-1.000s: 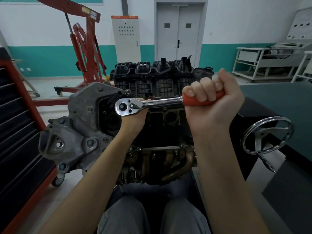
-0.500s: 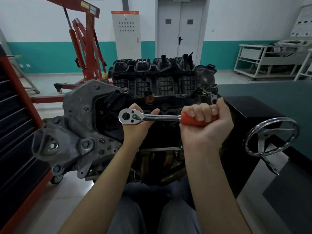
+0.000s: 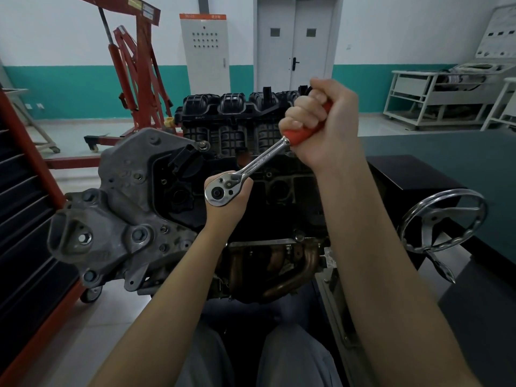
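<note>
Above the exhaust manifold, the left hand cups the head of the ratchet wrench, thumb and fingertips curled round its rim, likely steadying a hidden socket on the near face of the engine. The right hand wraps all fingers tight round the orange handle, slanted up-right for leverage. The intake manifold behind crowds the swing; a handwheel sits right, a red engine hoist beyond.
</note>
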Tool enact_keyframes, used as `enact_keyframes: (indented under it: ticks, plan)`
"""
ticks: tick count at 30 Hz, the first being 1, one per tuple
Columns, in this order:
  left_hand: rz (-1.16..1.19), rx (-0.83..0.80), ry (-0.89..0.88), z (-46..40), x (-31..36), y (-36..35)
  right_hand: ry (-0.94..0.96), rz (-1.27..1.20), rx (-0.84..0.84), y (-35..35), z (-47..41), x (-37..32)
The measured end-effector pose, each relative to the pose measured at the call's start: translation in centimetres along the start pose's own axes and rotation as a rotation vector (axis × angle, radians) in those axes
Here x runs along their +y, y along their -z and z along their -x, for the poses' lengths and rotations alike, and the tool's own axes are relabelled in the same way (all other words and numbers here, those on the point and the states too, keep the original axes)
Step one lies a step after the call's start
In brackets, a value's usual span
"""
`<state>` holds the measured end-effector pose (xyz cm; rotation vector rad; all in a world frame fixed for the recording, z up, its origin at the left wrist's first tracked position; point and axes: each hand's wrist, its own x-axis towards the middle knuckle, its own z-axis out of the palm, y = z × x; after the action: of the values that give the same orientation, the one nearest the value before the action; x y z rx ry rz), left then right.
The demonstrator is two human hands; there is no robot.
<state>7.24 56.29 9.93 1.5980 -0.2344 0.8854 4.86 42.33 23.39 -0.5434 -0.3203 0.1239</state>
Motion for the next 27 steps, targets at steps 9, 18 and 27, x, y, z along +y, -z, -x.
enact_keyframes:
  ticks: [9,18,27]
  plan:
    - [0.145,0.047,0.023,-0.3,-0.4,0.7,0.44,-0.223,0.082,3.4,9.5,7.3]
    - [0.071,0.007,-0.008,-0.7,-0.6,0.0,0.162,-0.076,0.071,1.7,2.0,1.1]
    - [0.087,-0.041,0.041,-0.5,-0.5,0.6,0.371,-0.216,0.151,3.8,7.4,5.0]
